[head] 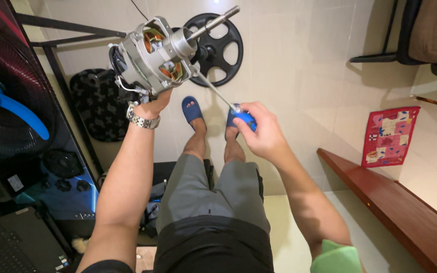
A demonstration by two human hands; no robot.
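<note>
My left hand [150, 106] holds up a silver fan motor [153, 55] with copper windings and a threaded shaft pointing up to the right. A metal wristwatch [142, 119] sits on that wrist. My right hand [261, 131] grips a screwdriver [228, 103] by its blue handle. The thin shank of the screwdriver reaches up and left to the side of the motor. Below the hands I see my legs in grey shorts and my feet in blue slippers [192, 108] on the tiled floor.
A black round fan base [223, 50] lies on the floor behind the motor. A fan with a blue blade [6, 103] and dark grille stands at left beside a black patterned mat [99, 103]. A laptop [11, 245] is at bottom left. A wooden ledge [380, 197] and patchwork cloth [390, 136] are at right.
</note>
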